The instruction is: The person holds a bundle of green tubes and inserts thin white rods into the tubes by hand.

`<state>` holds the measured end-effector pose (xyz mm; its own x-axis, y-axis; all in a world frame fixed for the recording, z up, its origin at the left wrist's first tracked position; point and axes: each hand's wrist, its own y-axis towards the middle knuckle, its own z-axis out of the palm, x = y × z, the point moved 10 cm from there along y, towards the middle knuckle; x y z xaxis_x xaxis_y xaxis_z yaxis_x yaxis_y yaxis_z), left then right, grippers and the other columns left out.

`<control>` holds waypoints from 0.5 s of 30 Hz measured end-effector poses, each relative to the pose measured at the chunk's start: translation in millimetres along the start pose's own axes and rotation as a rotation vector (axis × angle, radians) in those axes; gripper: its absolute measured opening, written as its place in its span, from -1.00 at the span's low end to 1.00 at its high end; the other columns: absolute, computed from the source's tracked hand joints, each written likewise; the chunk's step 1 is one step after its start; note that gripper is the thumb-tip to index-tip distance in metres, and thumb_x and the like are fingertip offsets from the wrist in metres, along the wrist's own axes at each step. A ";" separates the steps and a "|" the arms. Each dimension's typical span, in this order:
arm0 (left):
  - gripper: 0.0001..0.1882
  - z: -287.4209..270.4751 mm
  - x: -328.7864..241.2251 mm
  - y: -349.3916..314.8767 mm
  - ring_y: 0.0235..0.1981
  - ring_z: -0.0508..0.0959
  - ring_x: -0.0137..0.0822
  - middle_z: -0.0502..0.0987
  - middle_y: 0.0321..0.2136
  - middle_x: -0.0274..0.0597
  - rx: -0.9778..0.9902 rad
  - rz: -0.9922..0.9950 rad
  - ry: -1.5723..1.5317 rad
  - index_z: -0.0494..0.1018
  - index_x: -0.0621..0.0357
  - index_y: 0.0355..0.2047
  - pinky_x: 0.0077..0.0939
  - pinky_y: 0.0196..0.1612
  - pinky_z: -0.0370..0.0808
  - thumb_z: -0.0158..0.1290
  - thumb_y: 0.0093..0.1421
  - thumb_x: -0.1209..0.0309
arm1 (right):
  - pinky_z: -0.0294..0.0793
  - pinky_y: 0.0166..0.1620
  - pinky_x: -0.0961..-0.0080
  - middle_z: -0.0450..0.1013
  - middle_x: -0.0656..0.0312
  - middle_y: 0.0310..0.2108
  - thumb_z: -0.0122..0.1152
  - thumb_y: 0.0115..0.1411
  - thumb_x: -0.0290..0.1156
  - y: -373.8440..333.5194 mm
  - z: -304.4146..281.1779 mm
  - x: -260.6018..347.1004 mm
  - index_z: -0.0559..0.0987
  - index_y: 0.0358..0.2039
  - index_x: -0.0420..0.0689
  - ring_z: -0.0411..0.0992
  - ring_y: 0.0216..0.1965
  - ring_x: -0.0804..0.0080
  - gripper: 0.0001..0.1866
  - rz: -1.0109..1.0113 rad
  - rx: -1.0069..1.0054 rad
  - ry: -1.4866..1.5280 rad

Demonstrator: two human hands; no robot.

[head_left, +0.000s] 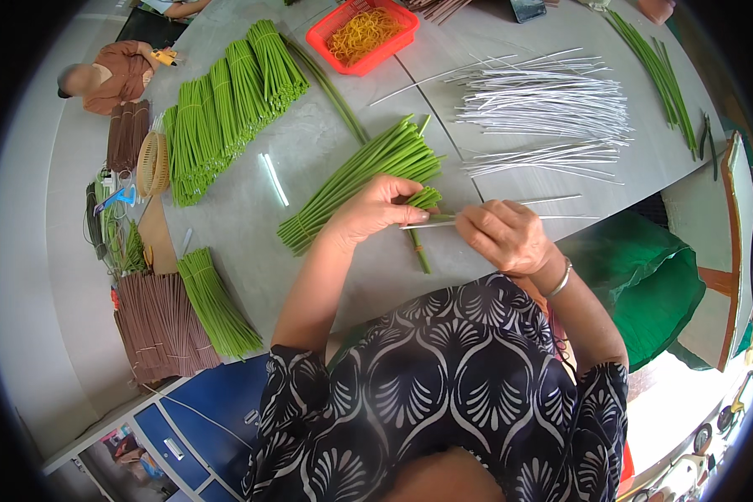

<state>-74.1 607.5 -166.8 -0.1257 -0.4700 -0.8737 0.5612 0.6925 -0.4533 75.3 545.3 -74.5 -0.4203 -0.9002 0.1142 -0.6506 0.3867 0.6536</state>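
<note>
My left hand (378, 207) is closed, thumb against fingers, on a small bunch of green stems (425, 198) whose cut ends show beyond the fingertips. Just to its right, my right hand (504, 234) has its fingers curled together around a thin white wire (569, 218), which sticks out on both sides and reaches the left fingertips. Behind the left hand lies a large tied bundle of green stems (351, 180). One green stem (419, 251) with a brownish band points toward me below the held bunch.
Loose white wires (544, 100) lie in a pile at the far right. A red basket (363, 63) holds yellow rubber bands. Tied green bundles (226, 109) line the left, with brown stems (159, 318) nearby. Pliers (708, 142) rest at the right edge. A person (117, 75) is at far left.
</note>
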 end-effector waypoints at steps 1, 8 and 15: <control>-0.84 1.6 -0.5 1.2 -0.28 0.54 -0.58 0.65 -0.27 -0.34 0.007 0.019 0.003 0.61 0.28 -0.18 -0.63 -0.20 0.48 0.24 0.23 0.54 | 0.59 -0.34 0.47 0.53 0.18 -0.23 0.25 -0.16 -0.41 -1.3 6.8 3.0 0.61 -0.23 -0.21 0.54 -0.29 0.34 -0.61 0.010 0.007 -0.020; -0.85 -15.5 -7.6 -3.9 -0.26 0.55 -0.57 0.61 -0.31 -0.39 -0.110 0.136 0.071 0.61 0.28 -0.18 -0.61 -0.12 0.50 0.24 0.25 0.52 | 0.47 0.08 0.01 0.50 0.30 -0.28 0.26 -0.12 -0.39 9.5 -14.8 -6.2 0.62 -0.25 -0.11 0.48 -0.26 0.37 -0.67 0.187 -0.116 -0.130; -0.79 -23.2 -15.1 -13.8 -0.30 0.57 -0.53 0.64 -0.29 -0.34 -0.131 0.156 0.017 0.63 0.28 -0.12 -0.59 -0.14 0.53 0.24 0.24 0.50 | 0.46 0.07 0.12 0.45 0.36 -0.37 0.30 -0.10 -0.44 -6.0 -15.6 -25.3 0.64 -0.27 -0.13 0.39 -0.40 0.43 -0.70 0.297 -0.139 -0.205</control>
<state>-98.9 617.7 -151.5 -0.0605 -0.3431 -0.9373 0.4636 0.8220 -0.3308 99.8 562.6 -69.7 -0.7043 -0.6891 0.1708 -0.3955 0.5807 0.7116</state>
